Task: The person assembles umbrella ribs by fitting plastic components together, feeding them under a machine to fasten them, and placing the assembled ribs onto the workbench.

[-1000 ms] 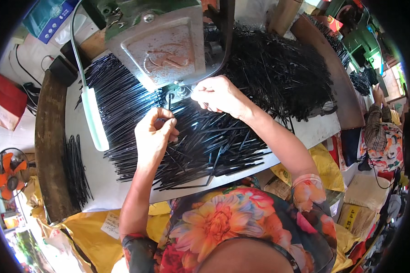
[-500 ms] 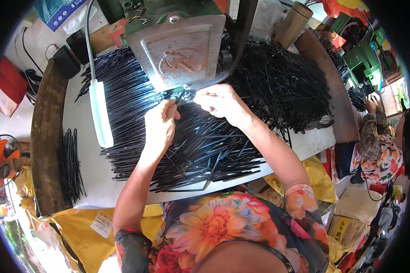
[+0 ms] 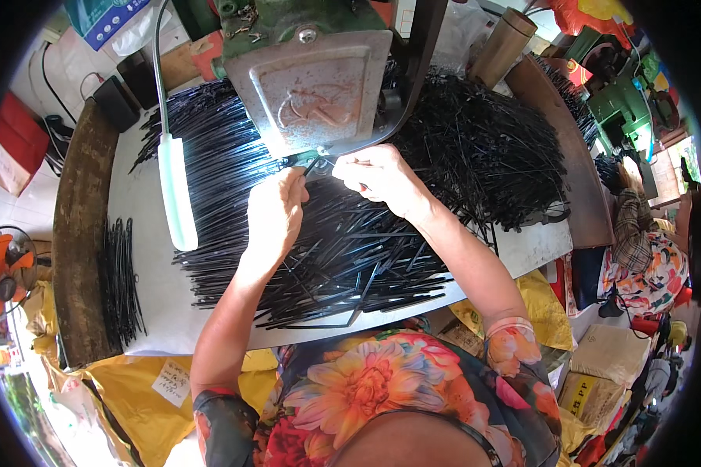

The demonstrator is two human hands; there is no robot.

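Note:
Under the metal faceplate (image 3: 308,93) of a green machine (image 3: 304,45), both my hands work close together. My left hand (image 3: 276,206) is closed, thumb and fingers pinching a thin black strip (image 3: 313,166) whose end lies at the lit working point. On the other side of that point, my right hand (image 3: 382,180) is closed too, fingertips pinched together; what they hold is too small to make out. Around and beneath my hands spreads a thick layer of black strips (image 3: 350,268). A denser heap of black strips (image 3: 483,152) rises to the right of the machine.
A bright lamp (image 3: 178,194) on a bent neck hangs left of the machine. Curved wooden walls (image 3: 83,265) edge the white tabletop (image 3: 160,327). A small bundle of strips (image 3: 121,284) lies by the left wall. At far right, another person's hand (image 3: 629,175) is by a second green machine.
My hands stay almost in place at the working point, with the left one still pinching the strip. The view has shifted slightly. The other person's hands at far right have moved.

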